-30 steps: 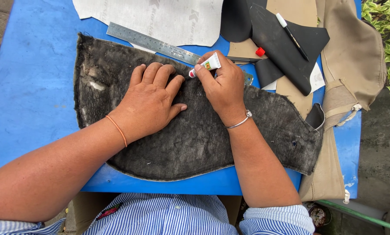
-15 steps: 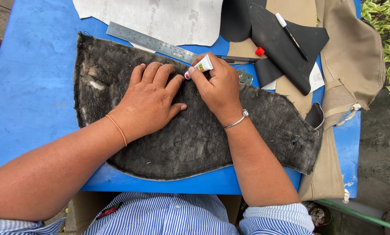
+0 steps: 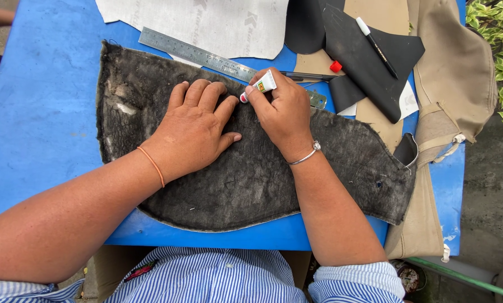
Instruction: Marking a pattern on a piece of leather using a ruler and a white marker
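Observation:
A large dark grey fuzzy piece of material (image 3: 251, 179) lies flat across the blue table (image 3: 38, 129). My left hand (image 3: 192, 129) presses palm-down on it, fingers spread. My right hand (image 3: 279, 112) grips a small white glue tube (image 3: 261, 86) with its red tip down, touching the material right beside my left index finger.
A steel ruler (image 3: 206, 56) lies along the material's far edge. Behind it are a white sheet (image 3: 206, 22), black cut pieces (image 3: 369, 56) with a pen (image 3: 376, 47) on them, a red cap (image 3: 335, 66), and tan fabric (image 3: 453, 78) hanging off the right side.
My right hand with the tube slid a little to the left, bringing the tip closer to my left hand. The left hand stayed put.

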